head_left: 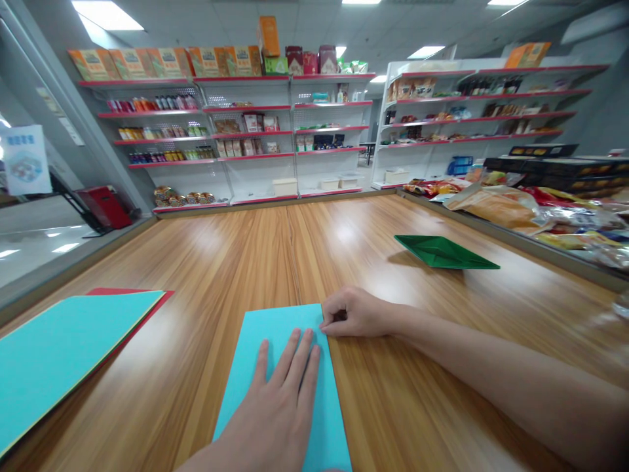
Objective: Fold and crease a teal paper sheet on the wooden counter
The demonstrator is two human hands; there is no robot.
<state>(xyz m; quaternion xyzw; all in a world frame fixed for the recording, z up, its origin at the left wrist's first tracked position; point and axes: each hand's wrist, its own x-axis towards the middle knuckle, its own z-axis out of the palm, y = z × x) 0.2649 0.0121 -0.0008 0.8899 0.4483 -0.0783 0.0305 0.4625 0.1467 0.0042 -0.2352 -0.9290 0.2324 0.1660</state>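
Note:
A folded sheet of light blue paper (275, 328) lies on the wooden table (206, 262) right in front of me. My left hand (278, 400) rests flat on it, fingers stretched out and together. My right hand (354, 313) is curled at the sheet's far right corner, fingertips pinched on the paper's edge. A folded green paper boat (445, 252) sits on the table farther off to the right, apart from both hands.
A stack of coloured sheets, light blue on top with red beneath (69, 354), lies at the left. Snack packets (511, 206) fill a counter along the right edge. Shop shelves (246, 137) with goods stand behind the table.

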